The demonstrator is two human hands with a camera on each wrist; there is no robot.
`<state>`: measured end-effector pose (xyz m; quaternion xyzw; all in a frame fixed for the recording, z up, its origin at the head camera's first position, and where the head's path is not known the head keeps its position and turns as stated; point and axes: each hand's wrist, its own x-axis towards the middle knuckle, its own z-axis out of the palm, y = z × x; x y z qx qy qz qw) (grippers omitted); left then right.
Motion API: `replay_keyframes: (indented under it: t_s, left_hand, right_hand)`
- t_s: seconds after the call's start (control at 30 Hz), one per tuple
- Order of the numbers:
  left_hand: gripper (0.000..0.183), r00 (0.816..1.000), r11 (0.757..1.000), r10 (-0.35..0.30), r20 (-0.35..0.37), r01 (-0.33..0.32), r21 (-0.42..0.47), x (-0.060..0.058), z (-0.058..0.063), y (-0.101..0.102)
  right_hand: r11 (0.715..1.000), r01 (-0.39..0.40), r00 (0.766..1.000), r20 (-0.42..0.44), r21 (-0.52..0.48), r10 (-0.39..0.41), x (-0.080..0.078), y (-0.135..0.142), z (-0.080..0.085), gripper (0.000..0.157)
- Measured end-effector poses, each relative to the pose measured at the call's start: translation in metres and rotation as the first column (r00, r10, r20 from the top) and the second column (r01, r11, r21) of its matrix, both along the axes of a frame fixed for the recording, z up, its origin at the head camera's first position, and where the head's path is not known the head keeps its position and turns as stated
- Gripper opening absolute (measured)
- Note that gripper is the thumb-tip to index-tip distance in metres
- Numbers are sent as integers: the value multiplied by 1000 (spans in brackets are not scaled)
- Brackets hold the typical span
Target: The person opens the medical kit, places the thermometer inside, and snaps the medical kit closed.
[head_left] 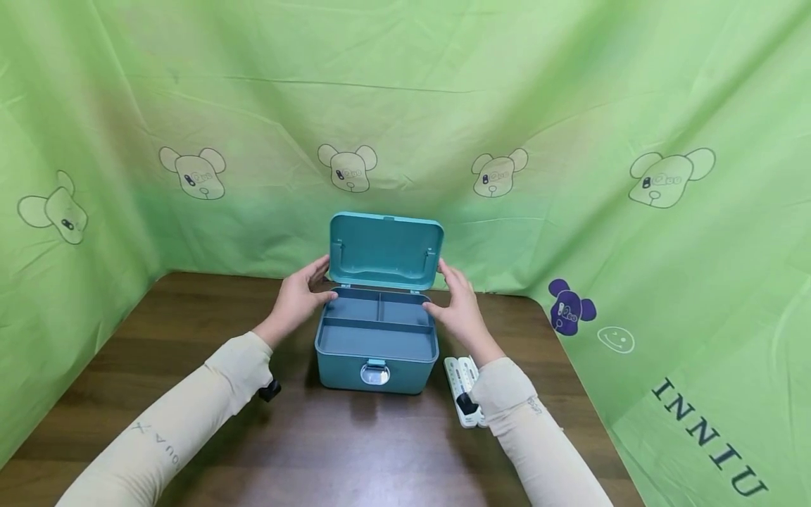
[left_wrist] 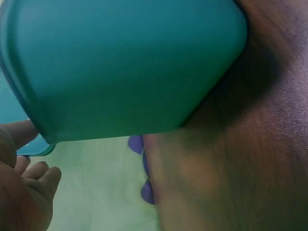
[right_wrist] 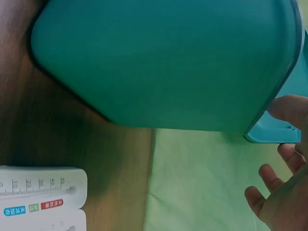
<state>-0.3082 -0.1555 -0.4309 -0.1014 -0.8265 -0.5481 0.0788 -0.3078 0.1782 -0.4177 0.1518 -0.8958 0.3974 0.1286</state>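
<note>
A green curtain (head_left: 405, 42) hangs behind and on both sides of my wooden table (head_left: 355, 451). On the tabletop stands the teal box (head_left: 342, 374), lid (head_left: 386, 246) raised, three compartments showing inside. My left hand (head_left: 296, 299) and right hand (head_left: 461, 310) flank it, both wide, thumbs at its rim, fingers beside the lid. White thermometers (right_wrist: 43, 175) lie near the box, under my right wrist.

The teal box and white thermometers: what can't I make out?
Head view: part of the white thermometers, hidden by the right sleeve and black device; their numbers, too small.
Right wrist view: part of the thermometers, cut off by the left edge.
Left wrist view: part of the teal box, cut off by the top edge.
</note>
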Motion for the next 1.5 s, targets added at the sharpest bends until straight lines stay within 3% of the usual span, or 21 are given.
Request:
replay_keyframes:
  t_s: [0.2,0.53,0.83,1.03,1.5]
  left_hand:
    - [81,1000,1000,-29,1,29,-6,-6,-2,-4]
    - [81,992,995,-101,69,103,-14,-16,2,-7]
    - [81,969,977,-205,141,193,95,-22,-8,-12]
    - [80,960,968,-244,137,233,94,-25,-18,-20]
    - [74,950,967,-254,180,243,81,-25,-27,-25]
  right_hand:
    - [1000,9,999,36,10,-9,-8,-2,-2,92]
    - [1000,3,993,116,-15,-1,-14,-2,-2,94]
    - [991,-42,983,173,-123,63,-19,3,-10,90]
    - [990,-50,977,199,-131,76,-23,3,-13,91]
    - [974,-29,945,311,-227,101,-32,2,-16,85]
